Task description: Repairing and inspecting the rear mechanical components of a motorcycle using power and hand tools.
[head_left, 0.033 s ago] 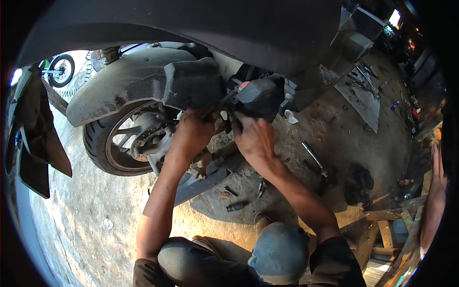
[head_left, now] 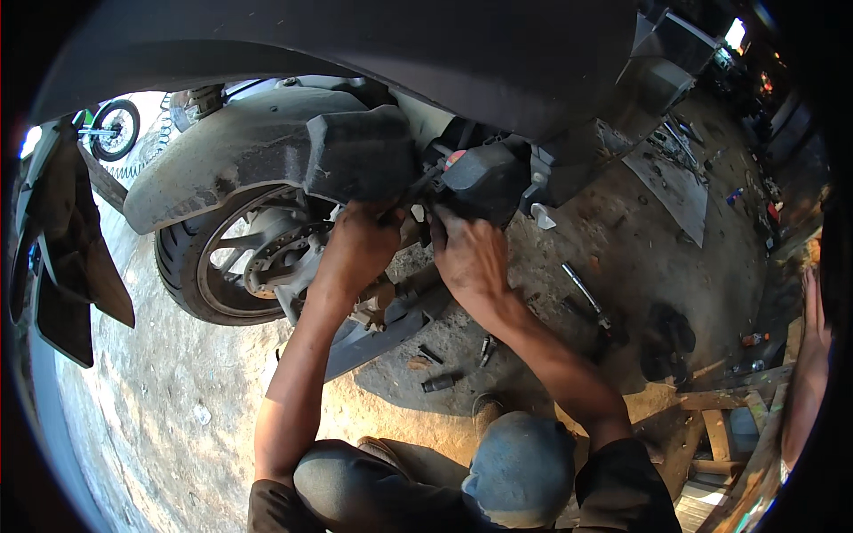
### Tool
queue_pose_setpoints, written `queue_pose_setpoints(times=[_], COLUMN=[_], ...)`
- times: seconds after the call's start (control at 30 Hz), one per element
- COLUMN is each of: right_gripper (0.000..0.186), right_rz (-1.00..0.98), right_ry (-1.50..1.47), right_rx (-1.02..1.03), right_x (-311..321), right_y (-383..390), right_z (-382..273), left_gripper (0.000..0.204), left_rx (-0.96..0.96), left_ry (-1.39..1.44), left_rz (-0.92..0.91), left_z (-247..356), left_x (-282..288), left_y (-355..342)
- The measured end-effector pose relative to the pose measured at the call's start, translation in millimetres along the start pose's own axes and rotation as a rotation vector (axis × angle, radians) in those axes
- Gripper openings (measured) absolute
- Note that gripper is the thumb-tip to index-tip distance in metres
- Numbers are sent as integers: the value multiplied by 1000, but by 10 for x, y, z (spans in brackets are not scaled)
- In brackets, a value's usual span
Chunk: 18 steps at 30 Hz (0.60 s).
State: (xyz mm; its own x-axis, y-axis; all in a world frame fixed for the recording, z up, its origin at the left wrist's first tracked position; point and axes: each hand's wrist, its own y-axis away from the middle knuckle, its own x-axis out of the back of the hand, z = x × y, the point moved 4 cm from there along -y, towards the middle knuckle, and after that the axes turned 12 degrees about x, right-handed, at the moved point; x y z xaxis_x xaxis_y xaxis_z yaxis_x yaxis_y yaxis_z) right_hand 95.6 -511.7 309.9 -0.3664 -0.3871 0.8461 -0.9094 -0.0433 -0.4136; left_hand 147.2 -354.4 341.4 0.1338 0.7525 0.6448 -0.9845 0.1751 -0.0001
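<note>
My left hand [head_left: 360,244] is closed at the underside of a motorcycle, just below a dark plastic housing [head_left: 360,151]. Its fingertips disappear among the parts, so what they hold is hidden. Close beside it, my right hand [head_left: 471,253] is curled under a black cover [head_left: 484,173], its index finger pointing up into the same gap. Whatever lies between those fingers cannot be made out. A small red part [head_left: 455,158] shows above the gap. Left of my hands is the wheel [head_left: 204,275] with its brake disc, under a dusty mudguard [head_left: 231,147].
On the floor lie a socket wrench [head_left: 582,291], a dark socket [head_left: 438,383] and small tools. A sheet with metal parts [head_left: 671,191] lies farther right. Dark body panels [head_left: 71,258] stand left. At the right edge are a wooden frame [head_left: 715,426] and another person's arm [head_left: 807,373].
Very little differs. My right hand has shifted slightly, with its fingers still at the gap; my left hand stays where it was.
</note>
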Motion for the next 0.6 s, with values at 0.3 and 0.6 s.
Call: queue_pose_setpoints(times=[0.3,0.6], right_gripper=[19,14], right_rz=[76,297], right_ry=[-1731,-491], right_rx=[-764,-177], right_x=[-437,-417], right_y=[98,-22], right_z=[139,190], left_gripper=[38,37], left_rx=[21,55], left_ry=[39,33], left_rz=[11,-7], left_z=[-6,64], left_x=[2,45], left_y=[17,64])
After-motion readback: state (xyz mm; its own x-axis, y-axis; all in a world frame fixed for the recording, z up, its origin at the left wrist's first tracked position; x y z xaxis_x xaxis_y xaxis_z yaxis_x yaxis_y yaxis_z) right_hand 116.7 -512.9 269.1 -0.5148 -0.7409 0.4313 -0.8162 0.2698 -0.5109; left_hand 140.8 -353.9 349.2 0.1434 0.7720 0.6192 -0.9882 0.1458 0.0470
